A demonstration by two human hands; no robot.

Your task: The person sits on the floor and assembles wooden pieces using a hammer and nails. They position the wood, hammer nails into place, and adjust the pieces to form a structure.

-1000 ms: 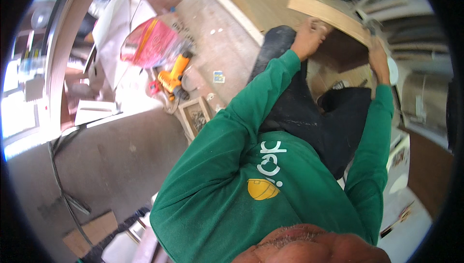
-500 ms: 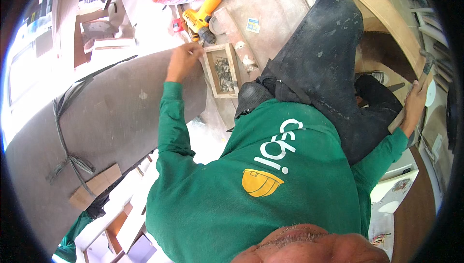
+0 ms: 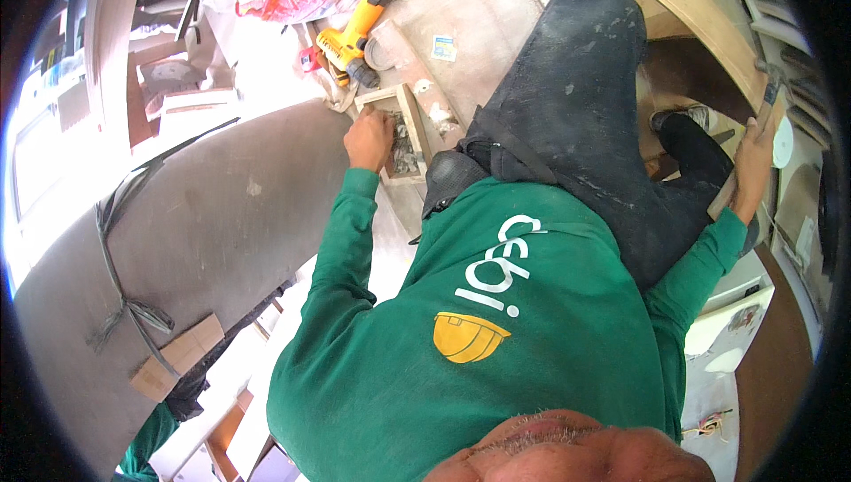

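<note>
dusty workshop floor lay littered round a yellow drill (image 3: 353,39). left hand (image 3: 369,138) dug, fingers curled, into a small wooden box (image 3: 403,132) of loose metal bits, probably small, hard and best pinched. right hand (image 3: 752,163) clenched a wooden strip (image 3: 746,150), likely light and stiff.

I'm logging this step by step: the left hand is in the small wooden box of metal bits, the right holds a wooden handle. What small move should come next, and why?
Probably pinch one piece and lift it out: the left hand already rests inside the small wooden box, fingers down among the metal bits, while the right hand grips the wooden handle by the curved wooden board.
</note>
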